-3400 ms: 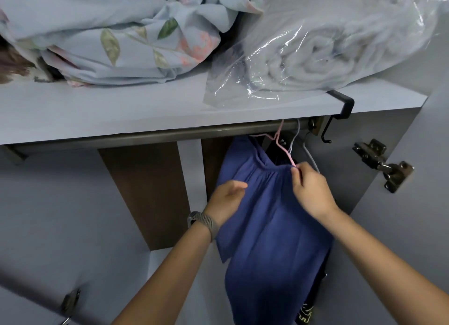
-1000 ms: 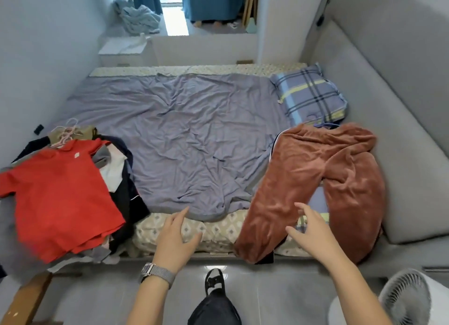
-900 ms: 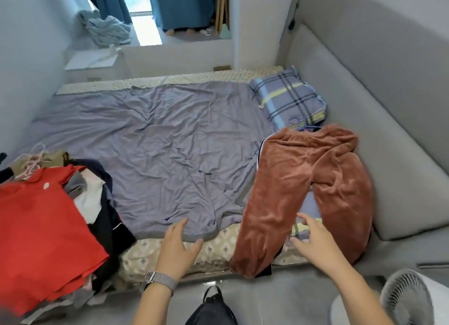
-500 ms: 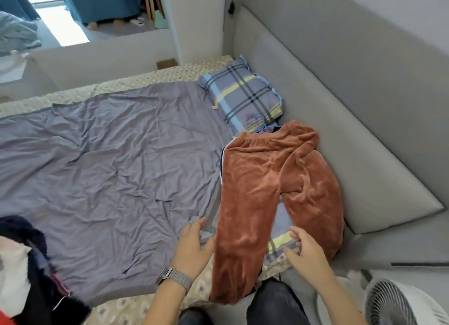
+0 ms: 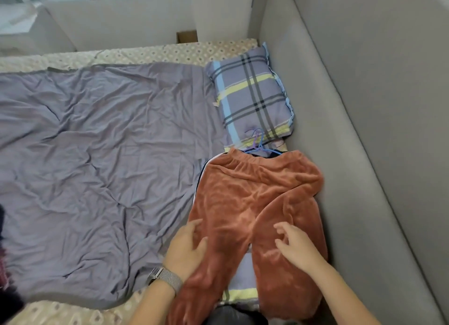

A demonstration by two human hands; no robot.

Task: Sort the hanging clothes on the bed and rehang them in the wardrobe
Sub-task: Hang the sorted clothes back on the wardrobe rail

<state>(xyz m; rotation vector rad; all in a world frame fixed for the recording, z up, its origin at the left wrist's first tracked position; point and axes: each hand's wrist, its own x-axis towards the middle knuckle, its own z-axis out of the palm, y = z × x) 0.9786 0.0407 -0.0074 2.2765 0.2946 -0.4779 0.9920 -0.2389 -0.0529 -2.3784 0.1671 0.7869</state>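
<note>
1. Left hand (image 5: 187, 248): bare, no rings visible.
2. Left wrist: watch band (image 5: 167, 279), grey woven mesh, with a darker lug or clasp piece at its left edge.
3. Right hand (image 5: 297, 248): bare; wrist and forearm uncovered, no sleeve in view.
4. Dark clothing (image 5: 233, 316) at bottom centre, blurred.

Nothing readable here, honestly: no text, labels, brand marks or numbers on the clothes, the bedding or anything else in view.
</note>
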